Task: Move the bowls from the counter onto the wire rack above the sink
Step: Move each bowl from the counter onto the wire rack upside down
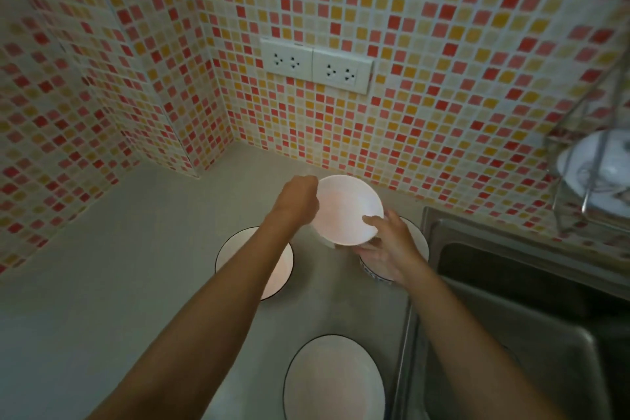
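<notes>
Grey counter (pixel 119 266) with rimmed bowls (pixel 334 382) (sink (pixel 511 334) just beside).

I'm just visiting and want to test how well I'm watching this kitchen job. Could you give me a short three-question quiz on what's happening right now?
1. True or false: both hands hold the plain white bowl.
2. How many black-rimmed bowls show on the counter? A) one B) three C) five
3. Fill in: the wire rack at the right already holds white ____.

Key
1. True: the left hand grips its far-left rim, the right hand its near-right edge.
2. B: the left bowl under the left forearm, the near bowl, and the right bowl partly hidden behind the right hand.
3. dishes, above the sink.
</notes>
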Motion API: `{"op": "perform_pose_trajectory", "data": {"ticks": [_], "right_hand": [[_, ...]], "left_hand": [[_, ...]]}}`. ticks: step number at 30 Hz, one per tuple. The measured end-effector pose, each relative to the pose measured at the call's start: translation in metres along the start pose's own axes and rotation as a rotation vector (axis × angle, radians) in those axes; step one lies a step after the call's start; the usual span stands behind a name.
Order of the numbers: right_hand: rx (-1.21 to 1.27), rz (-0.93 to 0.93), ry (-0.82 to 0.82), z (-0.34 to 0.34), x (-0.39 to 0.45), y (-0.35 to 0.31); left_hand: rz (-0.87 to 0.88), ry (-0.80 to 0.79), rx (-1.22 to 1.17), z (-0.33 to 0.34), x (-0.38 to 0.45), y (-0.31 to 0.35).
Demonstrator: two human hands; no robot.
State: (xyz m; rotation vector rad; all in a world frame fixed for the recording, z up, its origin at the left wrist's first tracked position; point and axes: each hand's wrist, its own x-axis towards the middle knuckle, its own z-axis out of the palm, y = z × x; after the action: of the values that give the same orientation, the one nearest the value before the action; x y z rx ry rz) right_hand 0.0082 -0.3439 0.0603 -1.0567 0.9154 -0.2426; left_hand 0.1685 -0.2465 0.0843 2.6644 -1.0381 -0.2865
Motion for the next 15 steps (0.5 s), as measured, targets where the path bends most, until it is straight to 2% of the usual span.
{"op": "perform_pose_trajectory", "data": {"ticks": [2, 6, 12, 15], "right_hand": [[0.239, 0.143, -0.115, -0.023, -0.021, -0.001], [0.375, 0.15, -0.154, -0.078, -0.063, 0.011], [0.491, 0.156, -0.049, -0.186, -0.115, 0.036], [0.554, 0.116, 0.069, -0.239, -0.136, 0.053]], "left_hand": [[0.046, 0.002, -0.016, -0.004, -0.015, 0.022], [0.122, -0.036, -0.057, 0.008, -0.046, 0.069], [0.28, -0.071, -0.195, 0.053, -0.102, 0.162], [0.332, -0.118, -0.338, 0.09, -0.135, 0.202]]}}
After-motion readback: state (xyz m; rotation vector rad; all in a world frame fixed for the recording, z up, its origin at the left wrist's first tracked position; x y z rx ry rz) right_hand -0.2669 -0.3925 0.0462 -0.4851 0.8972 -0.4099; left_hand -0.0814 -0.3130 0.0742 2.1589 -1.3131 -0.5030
